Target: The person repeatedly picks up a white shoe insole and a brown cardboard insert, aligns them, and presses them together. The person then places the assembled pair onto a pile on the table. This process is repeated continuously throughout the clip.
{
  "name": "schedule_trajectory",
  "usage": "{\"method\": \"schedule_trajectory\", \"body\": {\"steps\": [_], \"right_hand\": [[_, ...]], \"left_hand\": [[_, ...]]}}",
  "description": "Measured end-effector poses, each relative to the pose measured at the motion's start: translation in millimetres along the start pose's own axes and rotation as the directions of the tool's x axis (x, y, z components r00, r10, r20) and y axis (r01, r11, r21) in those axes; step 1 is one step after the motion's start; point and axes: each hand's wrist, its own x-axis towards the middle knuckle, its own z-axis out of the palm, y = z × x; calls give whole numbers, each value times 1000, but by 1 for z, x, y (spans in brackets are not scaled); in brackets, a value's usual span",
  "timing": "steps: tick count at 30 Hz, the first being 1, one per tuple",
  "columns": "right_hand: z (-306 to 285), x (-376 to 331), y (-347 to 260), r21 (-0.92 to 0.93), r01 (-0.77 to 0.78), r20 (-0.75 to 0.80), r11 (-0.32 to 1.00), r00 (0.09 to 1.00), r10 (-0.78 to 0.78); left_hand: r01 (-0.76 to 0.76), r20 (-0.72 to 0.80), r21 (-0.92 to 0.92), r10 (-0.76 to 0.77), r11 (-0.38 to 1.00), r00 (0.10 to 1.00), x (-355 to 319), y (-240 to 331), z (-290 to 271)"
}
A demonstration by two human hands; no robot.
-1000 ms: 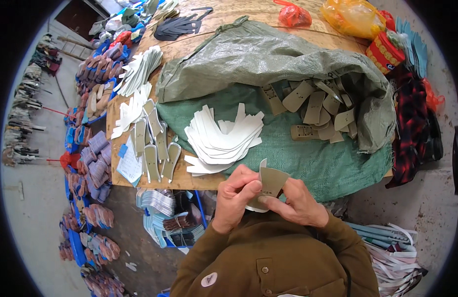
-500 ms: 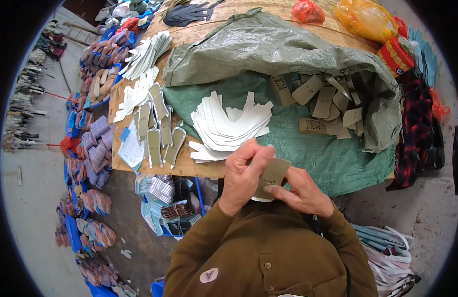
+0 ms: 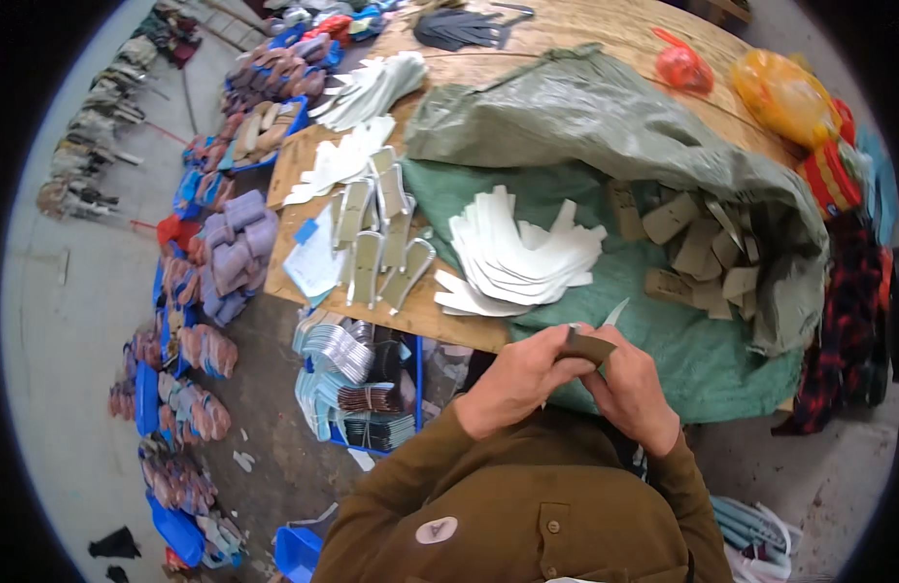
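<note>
A large grey-green woven sack (image 3: 605,126) lies open across the desk (image 3: 566,39) from about twelve to three o'clock, its mouth turned toward the person. At one o'clock sits a small knotted red-orange plastic bag (image 3: 684,66). Just to its right, toward two o'clock, lies a bulging yellow-orange plastic bag (image 3: 784,95). A round pale label (image 3: 437,530) sits on the brown jacket at six o'clock.
</note>
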Motion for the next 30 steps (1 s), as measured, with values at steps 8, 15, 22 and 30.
{"method": "schedule_trajectory", "body": {"steps": [8, 15, 22, 30], "right_hand": [[10, -6, -6, 436, -150, -126, 887, 966, 225], [13, 12, 14, 805, -453, 209, 384, 821, 531], [28, 2, 4, 577, -355, -133, 736, 848, 513], [37, -3, -7, 503, -333, -250, 797, 827, 503]], "left_hand": [[-377, -148, 283, 429, 882, 891, -1, -3, -19], [-408, -160, 289, 464, 866, 871, -11, -19, -8], [-353, -152, 505, 484, 787, 862, -20, -28, -2], [-271, -254, 552, 469, 789, 846, -9, -34, 15]]}}
